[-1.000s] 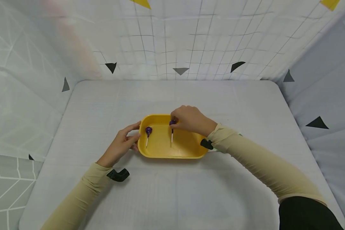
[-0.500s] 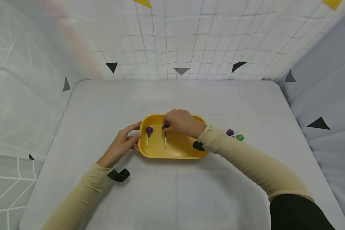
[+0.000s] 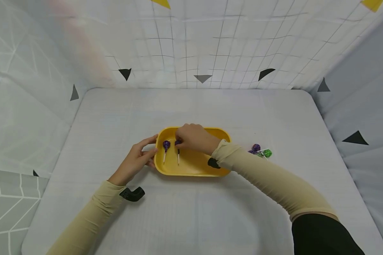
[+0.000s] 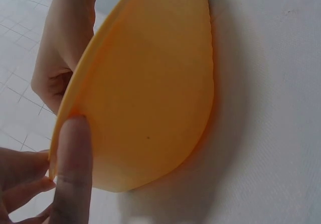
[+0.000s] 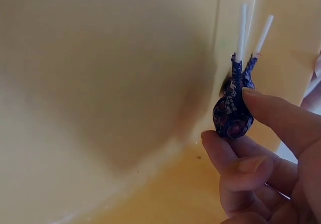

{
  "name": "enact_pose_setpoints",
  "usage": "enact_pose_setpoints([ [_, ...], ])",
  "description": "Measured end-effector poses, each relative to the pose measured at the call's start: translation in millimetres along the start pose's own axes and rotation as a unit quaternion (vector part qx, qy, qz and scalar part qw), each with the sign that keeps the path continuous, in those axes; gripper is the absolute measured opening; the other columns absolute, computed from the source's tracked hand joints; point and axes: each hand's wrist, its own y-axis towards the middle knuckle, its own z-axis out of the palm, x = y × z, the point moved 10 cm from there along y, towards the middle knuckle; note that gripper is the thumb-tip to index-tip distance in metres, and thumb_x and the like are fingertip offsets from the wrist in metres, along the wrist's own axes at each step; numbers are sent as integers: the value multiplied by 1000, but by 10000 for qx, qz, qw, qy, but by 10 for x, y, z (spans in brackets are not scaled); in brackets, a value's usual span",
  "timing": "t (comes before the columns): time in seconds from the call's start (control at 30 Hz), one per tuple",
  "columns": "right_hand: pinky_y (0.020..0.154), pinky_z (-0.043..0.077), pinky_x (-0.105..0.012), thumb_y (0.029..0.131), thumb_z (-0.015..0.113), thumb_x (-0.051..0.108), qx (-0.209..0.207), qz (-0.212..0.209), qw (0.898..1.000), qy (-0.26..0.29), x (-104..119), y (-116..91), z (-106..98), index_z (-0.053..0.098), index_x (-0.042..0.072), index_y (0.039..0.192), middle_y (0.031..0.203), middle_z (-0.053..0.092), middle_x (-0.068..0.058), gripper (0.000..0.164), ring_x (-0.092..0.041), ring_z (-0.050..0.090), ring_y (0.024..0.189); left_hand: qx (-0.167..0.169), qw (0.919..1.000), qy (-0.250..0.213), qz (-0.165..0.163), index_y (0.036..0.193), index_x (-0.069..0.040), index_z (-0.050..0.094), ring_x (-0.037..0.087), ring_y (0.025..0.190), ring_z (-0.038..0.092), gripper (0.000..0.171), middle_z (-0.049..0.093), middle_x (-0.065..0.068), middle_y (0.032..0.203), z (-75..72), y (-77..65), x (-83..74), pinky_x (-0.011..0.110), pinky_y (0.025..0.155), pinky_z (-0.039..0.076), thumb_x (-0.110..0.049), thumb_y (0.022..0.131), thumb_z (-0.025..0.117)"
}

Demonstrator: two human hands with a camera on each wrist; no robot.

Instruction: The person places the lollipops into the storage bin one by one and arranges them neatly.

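Observation:
A yellow tray (image 3: pixel 191 169) lies on the table, and my left hand (image 3: pixel 135 156) grips its left end. In the left wrist view the thumb (image 4: pixel 74 158) presses the tray's outer wall, with fingers across the rim. Over the tray's left half, my right hand (image 3: pixel 196 138) pinches a purple-wrapped lollipop (image 5: pixel 233 114) between thumb and fingertips, its white stick pointing toward me. Left of it inside the tray lies another purple lollipop (image 3: pixel 166 145), stick also toward me. In the right wrist view the held lollipop partly covers the other one.
On the table right of the tray, a small cluster holds purple lollipops (image 3: pixel 256 147) and a green lollipop (image 3: pixel 267 153), partly behind the right sleeve (image 3: pixel 258 180). White sheets (image 3: pixel 210 42) with dark triangles surround the white table (image 3: pixel 185 216).
My right hand has moved left across the tray with the lollipop, close to the one lying there. The cluster at right has come into view from behind the sleeve. The left hand stays put.

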Motion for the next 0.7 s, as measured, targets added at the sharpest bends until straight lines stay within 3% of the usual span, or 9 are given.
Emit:
enact_pose_setpoints([
  [0.3,56,43,-24,97,74,35,30,-18,10000,-35,66,42,31,71,14,89,78,66,2,22,-13,57,68,-24,10000,7,41,162,-13,34,15,74,70,57,33,16,166,5,-3,5,34,71,65,-18,109,54],
  [0.7,54,36,-23,96,75,34,-149,-66,9999,-58,106,121,79,71,15,86,71,58,4,23,-11,50,64,-18,10000,-28,32,162,-14,35,19,77,71,56,30,10,169,1,-5,12,31,71,65,-19,109,54],
])
